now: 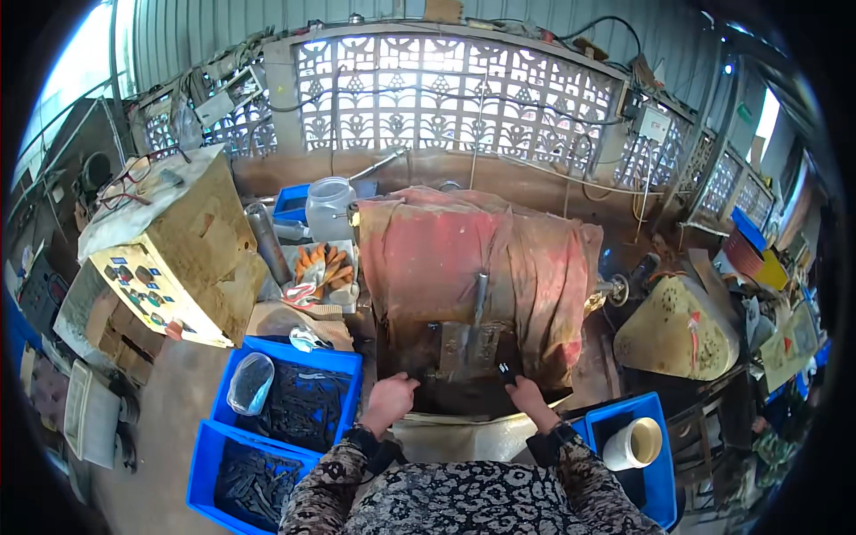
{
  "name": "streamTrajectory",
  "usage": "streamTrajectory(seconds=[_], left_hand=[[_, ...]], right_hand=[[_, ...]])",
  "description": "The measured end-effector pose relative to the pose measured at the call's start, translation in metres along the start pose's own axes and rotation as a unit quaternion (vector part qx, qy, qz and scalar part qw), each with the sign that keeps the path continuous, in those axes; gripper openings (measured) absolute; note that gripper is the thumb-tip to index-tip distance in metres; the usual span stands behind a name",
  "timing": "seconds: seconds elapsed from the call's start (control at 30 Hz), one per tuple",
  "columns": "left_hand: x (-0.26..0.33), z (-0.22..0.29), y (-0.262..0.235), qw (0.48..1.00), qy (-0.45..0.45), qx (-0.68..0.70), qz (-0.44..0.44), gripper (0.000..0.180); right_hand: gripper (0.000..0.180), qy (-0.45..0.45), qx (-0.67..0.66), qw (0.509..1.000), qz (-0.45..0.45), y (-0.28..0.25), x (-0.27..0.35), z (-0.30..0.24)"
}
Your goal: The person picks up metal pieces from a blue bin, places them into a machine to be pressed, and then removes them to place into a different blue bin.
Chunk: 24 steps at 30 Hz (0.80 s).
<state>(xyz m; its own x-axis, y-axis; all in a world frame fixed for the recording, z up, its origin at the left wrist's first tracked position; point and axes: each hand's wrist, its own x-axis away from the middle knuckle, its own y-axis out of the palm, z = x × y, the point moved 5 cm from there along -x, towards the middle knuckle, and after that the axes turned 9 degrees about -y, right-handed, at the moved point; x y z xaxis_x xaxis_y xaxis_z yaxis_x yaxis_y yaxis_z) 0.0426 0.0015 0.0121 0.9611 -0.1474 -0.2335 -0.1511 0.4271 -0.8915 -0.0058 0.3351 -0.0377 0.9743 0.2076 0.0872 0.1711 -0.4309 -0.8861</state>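
Note:
In front of me stands a machine draped with a stained red cloth (446, 245); its dark opening (481, 352) faces me, with a metal block and an upright metal rod (481, 294) inside. At the left of the opening my left hand (390, 403) is closed, its fingertips by a small part whose kind I cannot make out. My right hand (531, 401), at the right of the opening, pinches a small dark piece with bright tips (506, 373). A pale sheet (464, 441) hangs below the opening, between my forearms.
Two blue bins (303, 352) at my left hold many dark strips and a clear plastic container (251, 384). A blue bin (662, 428) at my right holds a cream cup (635, 443). Orange-palmed gloves (323, 270), a translucent jar (331, 209) and a control box (192, 254) stand left of the machine.

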Motion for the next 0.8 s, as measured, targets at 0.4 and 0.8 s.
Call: streamTrajectory(seconds=[0.4, 0.8], left_hand=[[-0.003, -0.004, 0.003, 1.0, 0.016, -0.001, -0.014, 0.016], [-0.004, -0.002, 0.004, 0.999, 0.016, -0.032, -0.022, 0.017]], right_hand=[[0.027, 0.072, 0.068, 0.993, 0.067, -0.009, 0.011, -0.02], [0.026, 0.077, 0.054, 0.992, 0.088, -0.018, 0.015, -0.03]])
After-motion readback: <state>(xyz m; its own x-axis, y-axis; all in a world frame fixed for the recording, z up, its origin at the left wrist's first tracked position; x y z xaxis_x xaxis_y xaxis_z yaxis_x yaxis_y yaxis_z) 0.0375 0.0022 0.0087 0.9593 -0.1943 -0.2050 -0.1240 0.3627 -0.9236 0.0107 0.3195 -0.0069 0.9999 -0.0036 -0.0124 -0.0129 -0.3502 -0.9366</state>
